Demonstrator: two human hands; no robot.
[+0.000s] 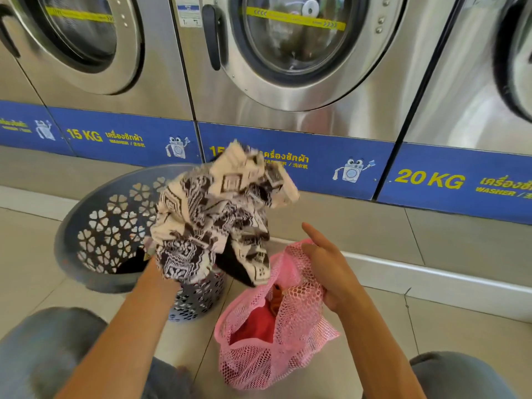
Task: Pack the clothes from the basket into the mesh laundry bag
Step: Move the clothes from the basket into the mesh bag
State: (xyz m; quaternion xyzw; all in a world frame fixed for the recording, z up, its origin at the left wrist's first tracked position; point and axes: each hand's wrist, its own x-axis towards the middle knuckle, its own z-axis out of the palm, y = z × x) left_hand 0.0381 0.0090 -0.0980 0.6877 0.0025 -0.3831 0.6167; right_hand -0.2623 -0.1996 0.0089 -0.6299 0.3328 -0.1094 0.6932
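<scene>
A grey plastic basket [95,226] with flower-shaped holes stands tilted on the floor at the left, with dark clothes low inside it. My left hand [161,279] is mostly hidden under a cream and dark brown patterned garment [213,214], which it holds up over the basket's right rim. The pink mesh laundry bag [288,341] lies on the floor to the right with a red garment [256,326] inside. My right hand [328,269] grips the bag's upper edge and holds its mouth apart, forefinger stretched out.
Steel washing machines [302,67] with blue labels line the wall just behind the basket and bag. A raised tiled step [431,277] runs along their base. My knees in grey trousers [43,355] frame the lower corners.
</scene>
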